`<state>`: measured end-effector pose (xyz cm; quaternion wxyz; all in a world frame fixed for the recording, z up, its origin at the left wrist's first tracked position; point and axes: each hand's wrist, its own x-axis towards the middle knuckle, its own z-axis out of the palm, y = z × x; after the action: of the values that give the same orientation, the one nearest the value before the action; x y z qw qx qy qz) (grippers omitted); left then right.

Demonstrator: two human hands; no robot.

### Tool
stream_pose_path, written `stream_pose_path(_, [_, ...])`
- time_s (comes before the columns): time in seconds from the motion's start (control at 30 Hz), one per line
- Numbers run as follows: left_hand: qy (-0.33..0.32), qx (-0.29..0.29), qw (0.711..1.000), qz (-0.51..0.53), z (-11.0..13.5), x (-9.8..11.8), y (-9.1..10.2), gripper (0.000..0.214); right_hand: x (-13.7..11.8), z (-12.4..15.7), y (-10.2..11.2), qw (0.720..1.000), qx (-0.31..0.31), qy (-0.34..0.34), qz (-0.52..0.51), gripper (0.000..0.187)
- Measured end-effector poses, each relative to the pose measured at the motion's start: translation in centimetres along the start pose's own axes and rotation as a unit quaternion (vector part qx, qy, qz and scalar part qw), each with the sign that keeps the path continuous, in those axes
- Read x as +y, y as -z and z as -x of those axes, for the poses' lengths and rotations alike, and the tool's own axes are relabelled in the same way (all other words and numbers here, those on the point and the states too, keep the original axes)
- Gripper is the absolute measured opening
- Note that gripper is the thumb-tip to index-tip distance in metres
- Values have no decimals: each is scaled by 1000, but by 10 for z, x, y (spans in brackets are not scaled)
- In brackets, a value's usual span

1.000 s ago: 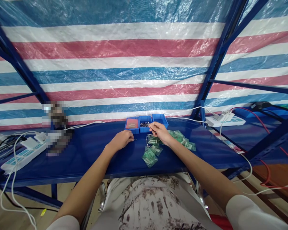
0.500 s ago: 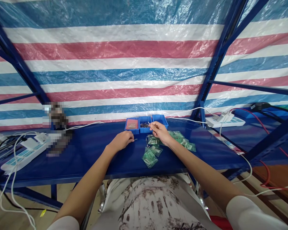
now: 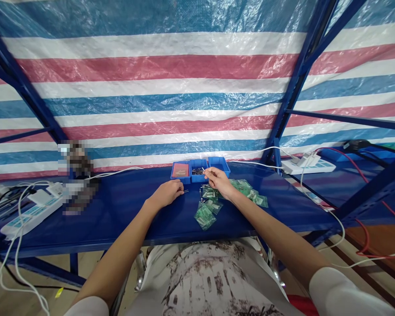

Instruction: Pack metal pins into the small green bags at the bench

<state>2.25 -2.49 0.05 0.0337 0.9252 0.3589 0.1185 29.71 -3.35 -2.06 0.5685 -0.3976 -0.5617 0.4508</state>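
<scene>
My left hand (image 3: 170,192) rests low over the blue table, its fingers closed on a thin metal piece (image 3: 186,191) whose end sticks out to the right. My right hand (image 3: 218,179) pinches a slim, light-tipped piece (image 3: 203,168) in front of the blue bins. Small dark and shiny metal parts lie in the middle bin (image 3: 198,179). The left bin (image 3: 181,179) holds a flat pinkish-red thing with something pale on it. Partly behind my right hand is the right bin (image 3: 222,160). Small green packets (image 3: 204,215) lie below and beside my right hand.
More green packets (image 3: 250,193) lie right of my right wrist. Power strips with plugs stand at the left (image 3: 36,210) and right (image 3: 319,166), with white and red cables trailing. Blue metal posts (image 3: 289,96) and a striped tarp (image 3: 164,101) close off the back.
Almost nothing differs. My right hand has shifted very slightly left with the slim piece; the left hand stays in place, and the whole view drifts a little.
</scene>
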Motion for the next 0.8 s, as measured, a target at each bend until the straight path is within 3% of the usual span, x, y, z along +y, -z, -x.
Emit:
stream_pose_path(0.23, [-2, 4, 1000, -3, 0, -2, -3, 13, 3, 2, 0, 999, -35, -3, -17, 46])
stream_pose_path(0.47, [3, -1, 1000, -4, -1, -1, -4, 13, 5, 1, 1, 999, -30, 25, -2, 47])
stream_pose_path(0.8, [1, 4, 1000, -5, -1, 1, -5, 14, -1, 4, -2, 1000, -25, 11, -7, 46])
